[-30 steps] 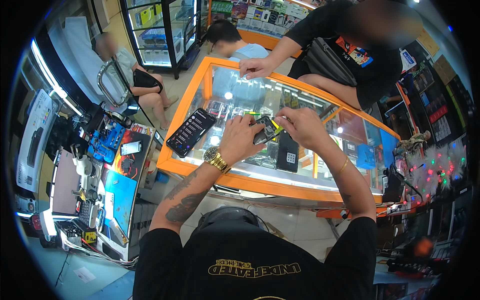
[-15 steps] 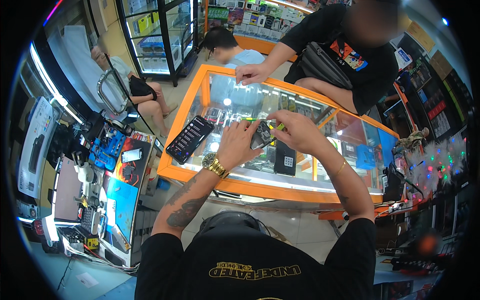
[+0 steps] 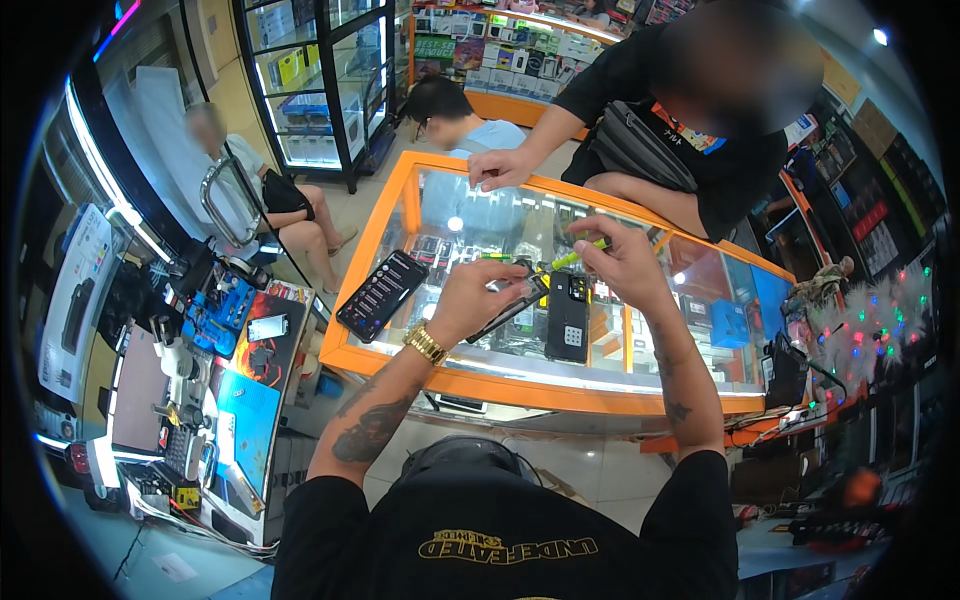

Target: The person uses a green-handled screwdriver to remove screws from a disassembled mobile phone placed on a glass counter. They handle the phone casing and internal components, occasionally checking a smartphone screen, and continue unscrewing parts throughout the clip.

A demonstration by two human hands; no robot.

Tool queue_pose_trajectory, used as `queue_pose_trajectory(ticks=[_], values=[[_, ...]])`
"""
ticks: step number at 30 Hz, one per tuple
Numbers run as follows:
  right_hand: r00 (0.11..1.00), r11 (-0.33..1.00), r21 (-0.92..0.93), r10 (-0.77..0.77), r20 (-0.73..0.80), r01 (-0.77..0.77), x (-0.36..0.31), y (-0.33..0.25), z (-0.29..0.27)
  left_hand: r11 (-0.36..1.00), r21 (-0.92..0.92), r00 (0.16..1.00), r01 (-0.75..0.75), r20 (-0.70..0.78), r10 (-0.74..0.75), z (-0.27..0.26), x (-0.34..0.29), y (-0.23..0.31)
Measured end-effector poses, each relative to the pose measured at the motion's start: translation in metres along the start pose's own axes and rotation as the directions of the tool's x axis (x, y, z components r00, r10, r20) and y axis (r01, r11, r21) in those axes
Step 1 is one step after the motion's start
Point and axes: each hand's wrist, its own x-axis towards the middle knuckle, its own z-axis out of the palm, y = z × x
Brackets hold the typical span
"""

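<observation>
Two bare hands [image 3: 468, 302] [image 3: 625, 265] in play, one green tool [image 3: 567, 261]! One gold watch [image 3: 427, 343], one lit phone [image 3: 382, 293] on one orange-framed counter [image 3: 500, 384].

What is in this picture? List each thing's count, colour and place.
Counter: one, orange-framed glass, centre
Lit phone: one, black, counter's left
Device: one, dark, tilted over counter
Tool: one, yellow-green, over counter
Phone-shaped slab: one, black, mid-counter
Microscope: one, white, left
Mat: one, blue, left
Cabinet: one, black-framed, top left
Light-strung tree: one, white, right
Shop stock: many, mixed colours, top
Other people: at least three, mixed clothing, beyond counter and left
Watch: one, gold, left wrist
Left grip: one, bare, on device
Right grip: one, bare, on tool
</observation>
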Motion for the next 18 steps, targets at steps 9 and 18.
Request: queue_pose_trajectory(ticks=[9, 18], values=[[0.995, 0.964, 0.264, 0.066, -0.072, -0.045, -0.007, 0.000, 0.002, 0.938, -0.268, 0.975, 0.218, 0.024, -0.219, -0.004, 0.001, -0.004], [0.993, 0.962, 0.271, 0.032, -0.112, -0.001, -0.011, -0.008, 0.000, 0.854, -0.469, 0.964, 0.226, -0.017, -0.265, -0.004, 0.004, -0.006]])
